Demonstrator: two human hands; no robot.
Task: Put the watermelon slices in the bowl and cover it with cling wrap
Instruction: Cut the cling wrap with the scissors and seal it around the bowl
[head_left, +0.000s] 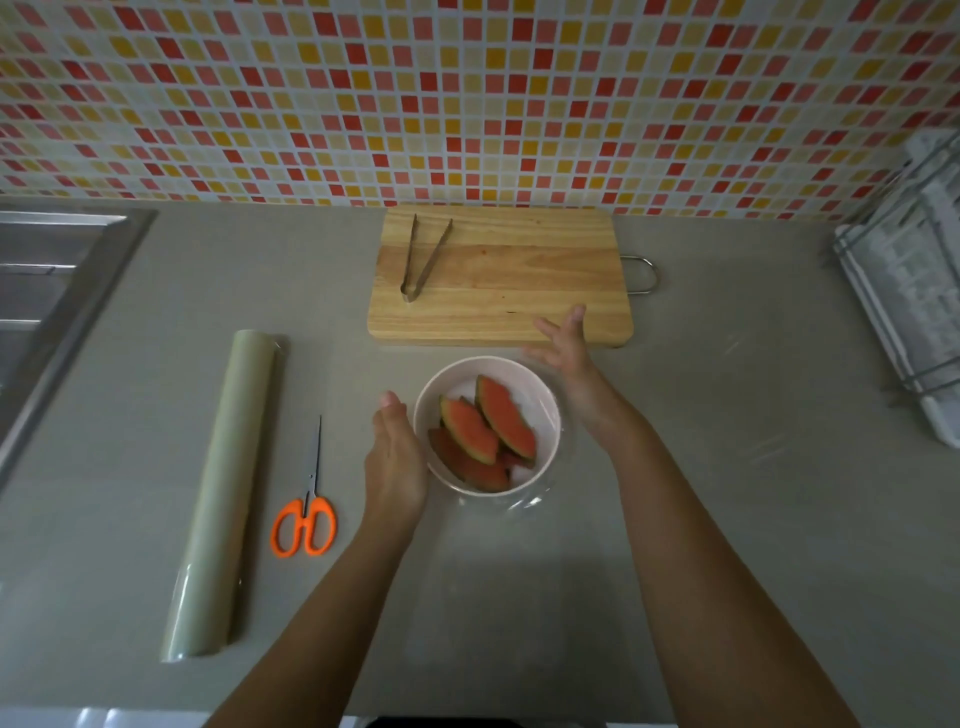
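slices: watermelon slices (488, 434) are all in the bowl (545, 395); none on the board, so count that step done.
bowl: it sits on the counter (727, 519) between your hands, just in front of the cutting board (498, 275).
wrap: a clear sheet of cling wrap (524, 501) seems to lie over the bowl, with crinkled film showing past the near and right rim. Can't tell if it is sealed all round.
left hand: your left hand (395, 457) has straight fingers, holds nothing, and is flat against the bowl's left side.
right hand: your right hand (563, 348) has spread fingers, grips nothing, and is at the far right rim.
left to do: probably just pressing the film edges down.
roll: the cling wrap roll (228, 493) lies well left, with scissors (306, 514) beside it.
board: tongs (423, 260) lie on it.
edges: sink (52, 291) far left, rack (904, 312) far right.
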